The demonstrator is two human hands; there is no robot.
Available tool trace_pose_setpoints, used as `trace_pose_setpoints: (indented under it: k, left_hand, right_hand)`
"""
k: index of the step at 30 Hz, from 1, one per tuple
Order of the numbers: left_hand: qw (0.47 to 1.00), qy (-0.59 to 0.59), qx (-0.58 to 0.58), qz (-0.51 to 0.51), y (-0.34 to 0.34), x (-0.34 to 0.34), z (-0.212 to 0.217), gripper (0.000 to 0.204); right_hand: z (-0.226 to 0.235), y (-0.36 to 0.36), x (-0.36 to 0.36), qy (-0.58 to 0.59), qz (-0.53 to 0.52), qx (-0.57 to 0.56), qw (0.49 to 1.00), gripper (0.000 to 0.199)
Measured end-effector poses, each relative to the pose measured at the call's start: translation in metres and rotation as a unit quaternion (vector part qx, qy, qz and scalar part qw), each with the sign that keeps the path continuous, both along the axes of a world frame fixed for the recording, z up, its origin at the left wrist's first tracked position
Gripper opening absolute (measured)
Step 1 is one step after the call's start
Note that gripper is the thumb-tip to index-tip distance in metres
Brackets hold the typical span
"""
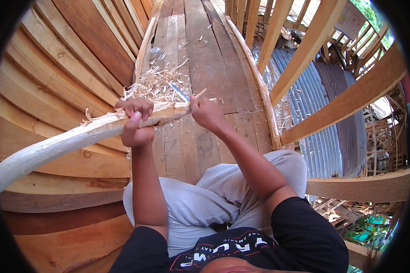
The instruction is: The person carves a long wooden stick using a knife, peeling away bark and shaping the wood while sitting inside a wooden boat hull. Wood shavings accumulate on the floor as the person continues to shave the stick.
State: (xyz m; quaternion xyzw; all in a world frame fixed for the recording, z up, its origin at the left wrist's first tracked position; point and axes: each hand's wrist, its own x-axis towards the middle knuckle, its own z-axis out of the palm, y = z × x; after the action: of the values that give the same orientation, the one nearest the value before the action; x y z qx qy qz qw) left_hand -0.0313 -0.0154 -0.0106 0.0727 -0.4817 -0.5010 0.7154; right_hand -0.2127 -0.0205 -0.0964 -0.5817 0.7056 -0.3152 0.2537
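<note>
A long, pale, debarked wooden pole [54,150] slants in from the left edge, its rough, split end near the middle of the view. My left hand [139,120] is closed around the pole a short way from that end. My right hand [208,114] is closed at the tip of the pole, around what seems to be the handle of a knife. The knife's bright blade [179,92] sticks out up and to the left past the fingers. Most of the handle is hidden in the hand. Curled shavings [164,84] lie heaped just beyond both hands.
I sit cross-legged on a plank floor [205,59]. A wall of stacked boards [54,86] rises on the left. Wooden railing posts [305,50] line the right, with corrugated metal sheets [305,104] lower down behind them. A small clear container [156,52] stands beyond the shavings.
</note>
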Motion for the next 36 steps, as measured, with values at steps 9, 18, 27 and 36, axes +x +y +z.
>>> trace_pose_setpoints:
  k: [9,18,27,36]
  left_hand:
    - [1.0,0.003,-0.007,-0.022,0.002,0.003,0.0,0.02]
    - [0.997,-0.025,-0.059,-0.042,0.015,0.012,0.023,0.019]
    - [0.983,-0.085,-0.108,-0.125,0.014,0.026,0.027,0.018]
    - [0.963,-0.08,-0.17,-0.192,0.01,0.042,0.039,0.02]
  right_hand:
    - [0.026,0.006,-0.01,-0.362,0.021,0.331,0.871,0.054]
    - [0.031,0.015,-0.007,-0.473,0.058,0.392,0.787,0.053]
    - [0.012,0.018,-0.006,-0.579,0.157,0.44,0.668,0.055]
    - [-0.018,0.02,-0.015,-0.686,0.287,0.441,0.503,0.059]
